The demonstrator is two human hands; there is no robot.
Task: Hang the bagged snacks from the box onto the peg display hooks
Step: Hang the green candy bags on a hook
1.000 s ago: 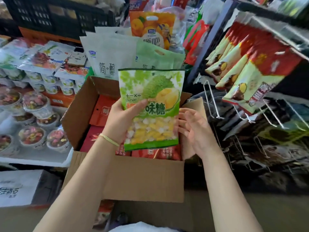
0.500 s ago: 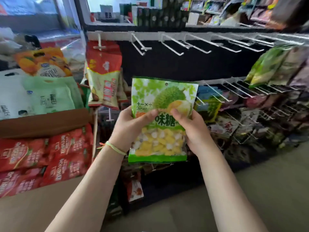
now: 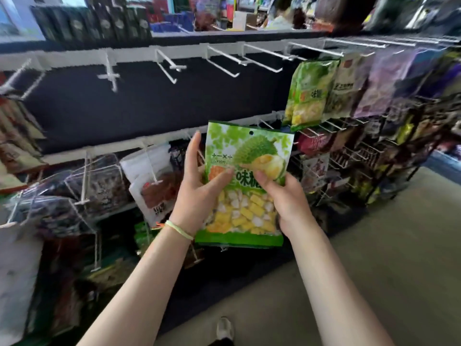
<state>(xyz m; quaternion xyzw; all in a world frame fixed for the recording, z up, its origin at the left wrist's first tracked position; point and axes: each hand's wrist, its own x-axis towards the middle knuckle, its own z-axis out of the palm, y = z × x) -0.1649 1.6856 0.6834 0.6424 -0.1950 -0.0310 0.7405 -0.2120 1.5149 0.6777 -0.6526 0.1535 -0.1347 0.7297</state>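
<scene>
You have one durian bag (image 3: 245,186) up in front of you, held between both hands, so this bag is lifted but not yet hung. Your left hand (image 3: 199,196) grips the bag's left edge, thumb pressed across the front and the other fingers (image 3: 193,156) running up along its side and behind it. Your right hand (image 3: 287,203) grips the bag's right side, thumb on the print and the rest of the fingers curled out of sight behind it. The bag is upright, label facing you, with the hang hole (image 3: 251,133) at its top edge free: no hook passes through it. The box is not in view, so you cannot tell how many bags are left. Just behind the bag runs the lower rail (image 3: 112,148), where other packets already hang to the bag's left and right. Up and to the right of the bag, matching durian bags (image 3: 309,93) already hang from the upper rail, so some of the hanging appears done. Above the bag and to its left, that upper rail carries several bare hooks (image 3: 224,62), and those are probably where the work is still waiting. What is left for this bag, by my reading, is to raise it, line the hole up with a hook tip and slide it on.
</scene>
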